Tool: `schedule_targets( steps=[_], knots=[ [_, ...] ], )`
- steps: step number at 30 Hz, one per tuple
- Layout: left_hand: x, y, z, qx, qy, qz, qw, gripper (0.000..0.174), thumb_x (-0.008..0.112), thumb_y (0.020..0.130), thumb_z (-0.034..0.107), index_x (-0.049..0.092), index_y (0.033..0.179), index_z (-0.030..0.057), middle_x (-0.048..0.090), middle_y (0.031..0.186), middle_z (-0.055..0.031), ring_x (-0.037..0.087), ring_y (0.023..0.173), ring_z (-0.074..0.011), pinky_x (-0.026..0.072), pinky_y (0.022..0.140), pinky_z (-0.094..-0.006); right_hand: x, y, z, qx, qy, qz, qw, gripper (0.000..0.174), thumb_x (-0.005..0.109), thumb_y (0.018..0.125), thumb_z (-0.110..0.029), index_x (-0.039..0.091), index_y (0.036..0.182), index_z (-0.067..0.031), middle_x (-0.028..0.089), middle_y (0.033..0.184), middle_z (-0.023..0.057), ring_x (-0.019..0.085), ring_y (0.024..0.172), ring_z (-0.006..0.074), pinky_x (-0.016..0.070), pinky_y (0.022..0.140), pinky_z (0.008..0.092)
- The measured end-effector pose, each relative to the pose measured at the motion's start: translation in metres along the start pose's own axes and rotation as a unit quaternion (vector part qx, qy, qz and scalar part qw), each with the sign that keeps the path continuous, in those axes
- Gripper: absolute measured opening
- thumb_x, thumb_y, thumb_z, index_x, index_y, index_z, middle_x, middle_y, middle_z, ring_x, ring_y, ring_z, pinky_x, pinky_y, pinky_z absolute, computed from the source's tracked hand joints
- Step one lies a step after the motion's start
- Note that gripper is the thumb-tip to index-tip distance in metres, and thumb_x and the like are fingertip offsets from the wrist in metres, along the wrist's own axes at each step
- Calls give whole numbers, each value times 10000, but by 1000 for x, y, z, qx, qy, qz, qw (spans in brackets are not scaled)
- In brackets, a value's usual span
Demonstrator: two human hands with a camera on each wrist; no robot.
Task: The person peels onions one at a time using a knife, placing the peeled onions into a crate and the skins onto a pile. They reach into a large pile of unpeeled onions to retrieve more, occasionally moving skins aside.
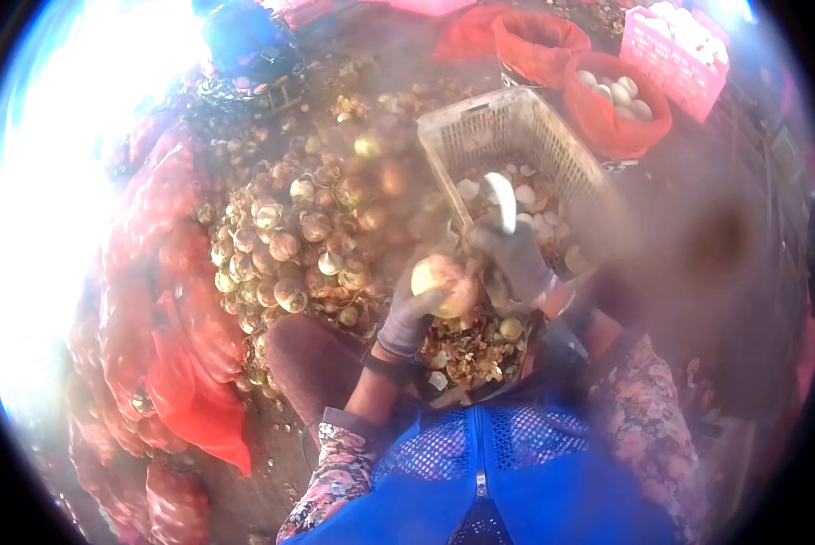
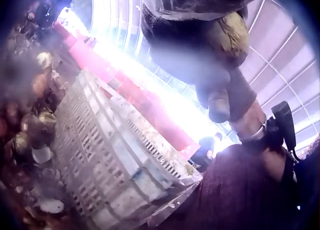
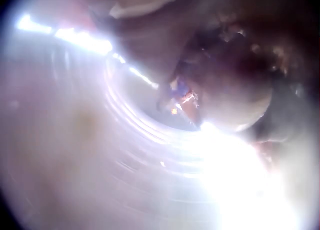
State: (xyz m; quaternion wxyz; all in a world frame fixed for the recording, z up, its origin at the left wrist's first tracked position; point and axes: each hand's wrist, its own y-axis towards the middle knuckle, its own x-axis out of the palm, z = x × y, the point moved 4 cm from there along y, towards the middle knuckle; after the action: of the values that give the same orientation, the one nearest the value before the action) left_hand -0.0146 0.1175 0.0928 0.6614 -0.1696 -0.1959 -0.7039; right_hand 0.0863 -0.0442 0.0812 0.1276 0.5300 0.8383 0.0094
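Note:
In the head view my gloved left hand (image 1: pixel 406 318) grips a large onion (image 1: pixel 446 285) in front of my lap. My gloved right hand (image 1: pixel 515 256), just to the right of the onion, holds a knife with a pale curved blade (image 1: pixel 501 202) pointing up and away from me. The left wrist view shows the onion (image 2: pixel 231 36) at the top, partly hidden by a hand, with the right hand (image 2: pixel 217 92) close below it. A blurred, rounded onion (image 3: pixel 240 97) fills much of the right wrist view, where glare washes out detail.
A plastic crate (image 1: pixel 480 118) with peeled onions stands beyond my right hand. A big onion heap (image 1: pixel 280 245) spreads left, beside red mesh sacks (image 1: pixel 144 272). Dry skins (image 1: pixel 467 350) lie below my hands. Red bags (image 1: pixel 639 132) and a pink basket (image 1: pixel 666 68) stand at back right.

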Motion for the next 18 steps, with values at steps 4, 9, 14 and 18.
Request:
schedule_targets(
  steps=[4, 9, 14, 18],
  knots=[
    [-7, 7, 7, 71, -115, -28, 990, 617, 706, 794, 433, 537, 1209, 8, 622, 1109, -104, 635, 1021, -209, 531, 946, -374, -34, 21, 59, 55, 6, 37, 998, 386, 651, 902, -216, 618, 1238, -29, 664, 789, 20, 568, 543, 100, 449, 480, 254],
    [-15, 4, 9, 67, -122, 44, 989, 807, 693, 802, 599, 466, 1335, 38, 566, 1253, -105, 582, 1129, -237, 480, 997, -381, 1, -5, -8, -159, -261, -9, 952, 430, 629, 916, -254, 595, 1313, -91, 666, 697, 64, 621, 552, 157, 463, 505, 314],
    [-29, 6, 9, 49, -51, 12, 997, 875, 752, 741, 595, 467, 1339, 23, 558, 1259, -99, 572, 1155, -232, 478, 1003, -384, 29, -28, -48, -114, -257, -120, 952, 380, 601, 945, -293, 570, 1295, -151, 684, 852, 173, 688, 737, 340, 533, 678, 403],
    [-37, 0, 14, 56, 19, 27, 998, 873, 829, 690, 477, 465, 1337, 19, 573, 1229, -90, 590, 1127, -228, 501, 981, -384, 31, -27, -41, -91, -193, -156, 964, 405, 611, 938, -248, 565, 1328, -149, 681, 837, 164, 688, 753, 302, 524, 660, 387]
  ],
)
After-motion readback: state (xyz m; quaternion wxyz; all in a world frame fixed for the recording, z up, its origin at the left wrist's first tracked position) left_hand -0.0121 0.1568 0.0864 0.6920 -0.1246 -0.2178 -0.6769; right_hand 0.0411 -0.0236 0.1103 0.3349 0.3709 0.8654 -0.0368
